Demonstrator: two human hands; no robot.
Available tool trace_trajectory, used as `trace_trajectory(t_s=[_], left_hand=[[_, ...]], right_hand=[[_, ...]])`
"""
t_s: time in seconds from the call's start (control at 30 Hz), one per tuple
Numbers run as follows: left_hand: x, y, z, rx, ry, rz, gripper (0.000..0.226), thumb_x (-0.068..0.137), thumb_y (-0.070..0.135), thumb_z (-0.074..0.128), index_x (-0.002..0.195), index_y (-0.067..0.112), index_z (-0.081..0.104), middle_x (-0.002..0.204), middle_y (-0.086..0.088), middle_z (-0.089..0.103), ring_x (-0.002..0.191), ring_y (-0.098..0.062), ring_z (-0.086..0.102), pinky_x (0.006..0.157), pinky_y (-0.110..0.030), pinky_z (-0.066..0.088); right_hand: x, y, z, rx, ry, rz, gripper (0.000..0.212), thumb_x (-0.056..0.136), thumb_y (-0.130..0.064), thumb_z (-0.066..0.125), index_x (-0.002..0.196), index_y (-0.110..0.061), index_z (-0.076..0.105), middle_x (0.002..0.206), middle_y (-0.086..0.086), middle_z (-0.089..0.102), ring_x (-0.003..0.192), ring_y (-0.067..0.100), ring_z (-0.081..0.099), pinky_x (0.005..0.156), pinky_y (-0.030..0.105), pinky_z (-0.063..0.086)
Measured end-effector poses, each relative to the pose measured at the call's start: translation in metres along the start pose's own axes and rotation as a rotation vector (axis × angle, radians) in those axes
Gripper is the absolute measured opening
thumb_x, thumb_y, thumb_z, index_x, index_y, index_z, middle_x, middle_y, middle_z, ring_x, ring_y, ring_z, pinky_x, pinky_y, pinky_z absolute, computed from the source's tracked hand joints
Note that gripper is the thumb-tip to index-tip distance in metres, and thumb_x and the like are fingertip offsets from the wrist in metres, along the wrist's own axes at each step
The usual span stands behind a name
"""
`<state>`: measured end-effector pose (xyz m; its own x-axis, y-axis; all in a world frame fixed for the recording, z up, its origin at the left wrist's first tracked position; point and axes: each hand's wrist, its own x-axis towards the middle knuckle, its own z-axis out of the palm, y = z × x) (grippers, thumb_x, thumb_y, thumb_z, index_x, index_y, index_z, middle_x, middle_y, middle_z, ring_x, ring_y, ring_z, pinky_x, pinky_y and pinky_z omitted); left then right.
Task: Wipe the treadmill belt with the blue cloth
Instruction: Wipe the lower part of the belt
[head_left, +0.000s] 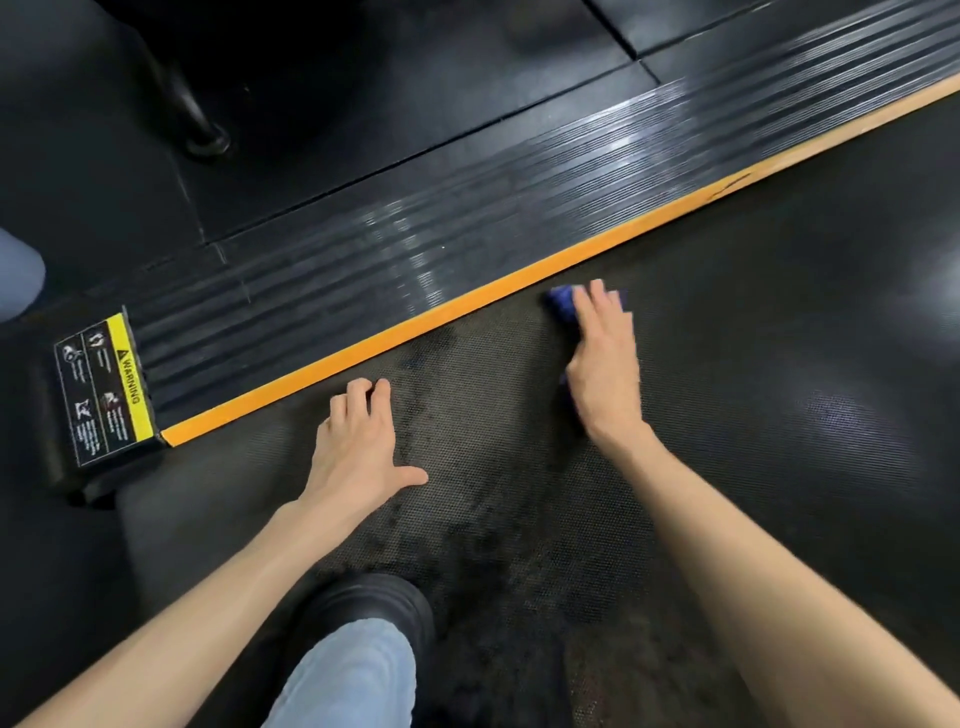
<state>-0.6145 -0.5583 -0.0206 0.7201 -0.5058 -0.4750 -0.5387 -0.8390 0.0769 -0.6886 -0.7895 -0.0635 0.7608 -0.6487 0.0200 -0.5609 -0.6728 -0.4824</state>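
You are pressing your right hand flat, fingers straight, on the blue cloth. The cloth is peeking out past your fingertips on the treadmill belt, just short of the orange strip. The flat palm is probably spreading the pressure. Your left hand is resting spread on the belt, nearer you than that grip and holding nothing, likely bracing you. No container is showing.

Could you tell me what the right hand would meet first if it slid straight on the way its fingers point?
Probably the orange edge strip: the right hand, pressing the blue cloth on the treadmill belt, points at it, with only bare belt between.
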Motion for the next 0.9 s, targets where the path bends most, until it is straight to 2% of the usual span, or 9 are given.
trace_trajectory(t_s=[0.07, 0.13, 0.23, 0.37, 0.53, 0.6, 0.67, 0.83, 0.9], left_hand=[[0.000, 0.001, 0.000, 0.013, 0.001, 0.009, 0.111, 0.070, 0.056, 0.070, 0.147, 0.009, 0.006, 0.146, -0.011, 0.015, 0.131, -0.028, 0.023, 0.104, -0.038, 0.033], [-0.002, 0.002, 0.002, -0.003, -0.007, 0.014, 0.108, 0.073, 0.051, 0.071, 0.147, 0.008, 0.004, 0.147, -0.013, 0.013, 0.133, -0.029, 0.020, 0.105, -0.039, 0.032], [-0.007, 0.008, 0.003, -0.050, 0.013, 0.047, 0.105, 0.076, 0.040, 0.073, 0.147, 0.007, 0.002, 0.150, -0.013, 0.006, 0.136, -0.029, 0.018, 0.107, -0.038, 0.030], [-0.008, 0.016, 0.000, -0.028, 0.069, 0.145, 0.106, 0.077, 0.035, 0.072, 0.147, 0.008, -0.003, 0.153, -0.012, -0.001, 0.139, -0.028, 0.016, 0.110, -0.035, 0.026], [-0.006, 0.039, 0.000, -0.132, 0.023, 0.301, 0.104, 0.077, 0.040, 0.071, 0.148, 0.011, 0.000, 0.155, -0.004, -0.010, 0.142, -0.024, 0.006, 0.113, -0.035, 0.017], [-0.009, 0.048, 0.004, -0.087, 0.019, 0.398, 0.106, 0.078, 0.044, 0.069, 0.148, 0.011, -0.003, 0.155, -0.003, -0.017, 0.144, -0.021, 0.001, 0.114, -0.031, 0.010], [-0.009, 0.050, 0.008, -0.046, 0.010, 0.437, 0.108, 0.078, 0.047, 0.067, 0.148, 0.009, -0.006, 0.155, -0.004, -0.019, 0.144, -0.019, -0.002, 0.114, -0.028, 0.005], [-0.009, 0.044, 0.013, -0.008, -0.015, 0.437, 0.105, 0.081, 0.043, 0.066, 0.147, 0.007, -0.008, 0.155, -0.005, -0.015, 0.144, -0.019, -0.004, 0.114, -0.026, 0.003], [-0.010, 0.047, 0.014, -0.028, -0.024, 0.413, 0.104, 0.081, 0.042, 0.065, 0.147, 0.008, -0.008, 0.155, -0.004, -0.015, 0.144, -0.020, -0.004, 0.115, -0.028, 0.004]], right_hand=[[0.007, 0.009, -0.005, -0.020, 0.037, 0.133, 0.078, 0.073, 0.017, 0.047, 0.145, -0.010, 0.032, 0.154, 0.010, 0.023, 0.144, 0.025, 0.016, 0.119, 0.036, 0.004], [-0.009, -0.008, 0.003, -0.036, 0.057, 0.105, 0.076, 0.073, 0.015, 0.046, 0.144, -0.011, 0.033, 0.152, 0.009, 0.028, 0.141, 0.023, 0.023, 0.119, 0.038, 0.007], [-0.073, -0.042, 0.034, -0.039, -0.063, -0.220, 0.074, 0.069, 0.012, 0.047, 0.138, -0.013, 0.040, 0.143, 0.006, 0.041, 0.131, 0.026, 0.037, 0.113, 0.045, 0.024], [-0.101, -0.007, 0.024, -0.012, -0.204, -0.534, 0.070, 0.072, 0.009, 0.037, 0.139, -0.011, 0.043, 0.147, 0.009, 0.039, 0.137, 0.026, 0.034, 0.115, 0.041, 0.021], [-0.052, 0.087, -0.038, 0.030, 0.137, 0.255, 0.054, 0.091, 0.001, 0.031, 0.143, -0.011, 0.035, 0.152, 0.008, 0.028, 0.141, 0.025, 0.024, 0.117, 0.032, 0.010], [-0.055, 0.073, -0.030, 0.011, 0.235, 0.408, 0.046, 0.097, -0.010, 0.029, 0.143, -0.010, 0.035, 0.152, 0.008, 0.029, 0.140, 0.025, 0.025, 0.116, 0.033, 0.013], [-0.079, 0.038, -0.008, 0.056, 0.214, 0.269, 0.046, 0.095, -0.013, 0.033, 0.139, -0.008, 0.042, 0.147, 0.009, 0.037, 0.137, 0.024, 0.032, 0.115, 0.033, 0.015], [-0.164, 0.012, 0.011, -0.015, -0.192, -0.497, 0.054, 0.085, -0.001, 0.040, 0.137, -0.013, 0.046, 0.145, 0.004, 0.042, 0.135, 0.020, 0.037, 0.114, 0.033, 0.020], [-0.146, 0.043, -0.007, -0.069, -0.172, -0.558, 0.059, 0.079, 0.004, 0.041, 0.136, -0.012, 0.047, 0.144, 0.005, 0.043, 0.133, 0.020, 0.039, 0.114, 0.032, 0.020]])
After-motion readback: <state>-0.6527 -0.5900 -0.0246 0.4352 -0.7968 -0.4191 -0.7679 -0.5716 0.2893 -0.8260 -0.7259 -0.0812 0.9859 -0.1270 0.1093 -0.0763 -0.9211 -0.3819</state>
